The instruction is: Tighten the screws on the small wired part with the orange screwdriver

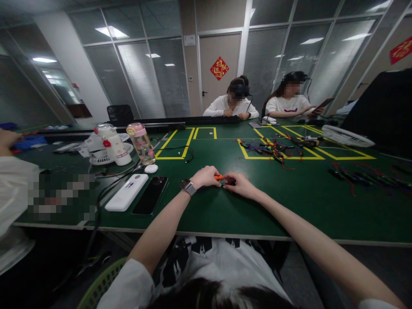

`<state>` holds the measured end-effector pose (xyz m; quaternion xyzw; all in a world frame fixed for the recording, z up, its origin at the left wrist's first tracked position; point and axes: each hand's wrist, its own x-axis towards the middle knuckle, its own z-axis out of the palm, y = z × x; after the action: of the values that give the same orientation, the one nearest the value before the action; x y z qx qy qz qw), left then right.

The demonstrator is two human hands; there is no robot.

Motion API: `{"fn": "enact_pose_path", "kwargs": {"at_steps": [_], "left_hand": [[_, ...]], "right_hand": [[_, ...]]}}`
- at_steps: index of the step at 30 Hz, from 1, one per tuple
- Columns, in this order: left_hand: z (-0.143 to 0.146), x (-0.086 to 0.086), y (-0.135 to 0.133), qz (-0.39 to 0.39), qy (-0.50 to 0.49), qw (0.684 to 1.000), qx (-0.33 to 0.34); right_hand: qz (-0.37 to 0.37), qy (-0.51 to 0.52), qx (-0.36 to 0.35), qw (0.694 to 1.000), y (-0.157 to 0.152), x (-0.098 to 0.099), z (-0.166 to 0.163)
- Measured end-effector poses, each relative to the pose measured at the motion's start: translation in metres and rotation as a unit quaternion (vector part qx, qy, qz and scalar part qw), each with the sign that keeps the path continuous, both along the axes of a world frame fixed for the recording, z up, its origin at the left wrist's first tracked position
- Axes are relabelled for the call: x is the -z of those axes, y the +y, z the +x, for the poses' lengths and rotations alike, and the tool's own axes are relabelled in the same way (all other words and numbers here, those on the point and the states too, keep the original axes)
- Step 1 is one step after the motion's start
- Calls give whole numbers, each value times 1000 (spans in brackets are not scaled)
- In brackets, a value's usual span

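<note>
Both my hands meet on the green table (225, 206) in front of me. My left hand (206, 176), with a watch on the wrist, is closed in a pinch on a small orange part (219, 176). My right hand (238, 183) is closed on a small dark connector piece (229, 182) that touches the orange part. The two pieces are held together between my fingertips, just above the table top. What joins them is too small to make out.
A white power bank (126, 192) and a black phone (150, 195) lie left of my hands. Bottles (141, 143) and a small fan (103, 156) stand further left. Coloured wire bundles (273, 150) lie inside yellow taped boxes; more wires (363, 177) at right. Two people sit opposite.
</note>
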<state>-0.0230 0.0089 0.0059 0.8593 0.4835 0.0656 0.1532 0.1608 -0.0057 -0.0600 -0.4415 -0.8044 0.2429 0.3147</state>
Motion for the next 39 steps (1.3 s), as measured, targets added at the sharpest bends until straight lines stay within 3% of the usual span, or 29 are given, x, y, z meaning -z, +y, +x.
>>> {"fn": "enact_pose_path", "kwargs": {"at_steps": [7,12,20,28,39], "left_hand": [[-6,0,7,22,32,999,-23],[-6,6,11,52,37,997,-52],[-1,9,8,56,23,997,-45],[-3,7,10,23,-20,999,-40],[0,3,13,136,-121,977,-110]], "right_hand": [[4,-13,-10,1000,-1,-3,0],[58,-25,12,998,-1,-3,2],[123,-28,8,992,2,1,-1],[106,-66,-5,992,5,0,-3],[120,-140,-22,983,-4,-13,-2]]}}
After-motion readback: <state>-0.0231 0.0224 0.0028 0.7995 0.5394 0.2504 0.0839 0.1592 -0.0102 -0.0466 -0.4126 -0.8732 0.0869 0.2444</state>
